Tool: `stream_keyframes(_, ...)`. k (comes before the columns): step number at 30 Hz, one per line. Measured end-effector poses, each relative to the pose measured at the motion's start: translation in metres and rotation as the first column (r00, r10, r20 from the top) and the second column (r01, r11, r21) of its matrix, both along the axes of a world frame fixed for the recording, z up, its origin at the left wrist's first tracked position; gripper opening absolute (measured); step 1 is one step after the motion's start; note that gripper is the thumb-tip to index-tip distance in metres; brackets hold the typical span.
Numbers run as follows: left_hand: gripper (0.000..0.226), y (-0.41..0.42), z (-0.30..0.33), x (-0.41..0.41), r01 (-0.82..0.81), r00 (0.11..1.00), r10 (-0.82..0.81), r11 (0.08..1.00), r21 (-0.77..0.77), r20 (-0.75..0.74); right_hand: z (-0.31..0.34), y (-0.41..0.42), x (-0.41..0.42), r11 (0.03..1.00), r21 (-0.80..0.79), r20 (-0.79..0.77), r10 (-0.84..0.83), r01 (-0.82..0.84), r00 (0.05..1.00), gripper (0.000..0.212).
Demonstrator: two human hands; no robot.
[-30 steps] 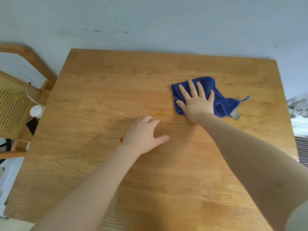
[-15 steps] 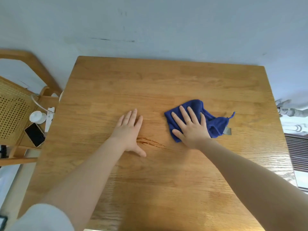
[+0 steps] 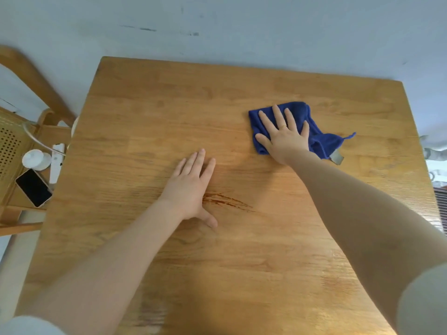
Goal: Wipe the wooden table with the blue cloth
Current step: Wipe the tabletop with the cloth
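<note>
Blue crumpled cloth [image 3: 314, 139], pressed under my flat, spread right hand [image 3: 284, 136], has swept toward the wooden surface's [image 3: 242, 262] far-right corner; my left hand [image 3: 191, 187] rests open, the brown streak [image 3: 227, 203] unwiped.

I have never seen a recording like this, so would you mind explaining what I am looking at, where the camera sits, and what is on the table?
There is no machine here: a person wears a camera on the head, looking down at their own arms. The right hand presses flat on a blue cloth lying on the wooden table, with no closed grip. The left hand rests flat on the bare wood, beside a brownish streak. Left of the table, a chair carries a phone.
</note>
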State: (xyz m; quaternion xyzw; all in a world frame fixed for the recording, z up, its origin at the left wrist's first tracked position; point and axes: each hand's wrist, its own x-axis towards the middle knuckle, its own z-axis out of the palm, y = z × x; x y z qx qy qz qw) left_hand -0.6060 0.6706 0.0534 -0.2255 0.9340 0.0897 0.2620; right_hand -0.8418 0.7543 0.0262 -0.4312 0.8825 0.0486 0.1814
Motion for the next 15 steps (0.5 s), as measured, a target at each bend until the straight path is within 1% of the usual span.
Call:
stream_keyframes(3, 0.149, 0.0, -0.002, 0.002, -0.009, 1.0, 0.009, 1.0, 0.017, -0.007, 0.001, -0.004, 0.004, 1.0, 0.023, 0.004, -0.016, 0.016, 1.0, 0.058)
stream_keyframes(11, 0.147, 0.004, 0.007, 0.002, -0.021, 0.999, 0.022, 0.999, 0.03, -0.027, 0.007, 0.047, 0.083, 0.974, 0.093, 0.002, 0.206, -0.205, 0.979, 0.06)
stream_keyframes(15, 0.151, 0.002, 0.01, 0.002, -0.015, 1.0, 0.015, 1.0, 0.01, -0.005, 0.009, 0.042, 0.077, 0.967, 0.085, -0.01, 0.241, -0.239, 0.971, 0.059)
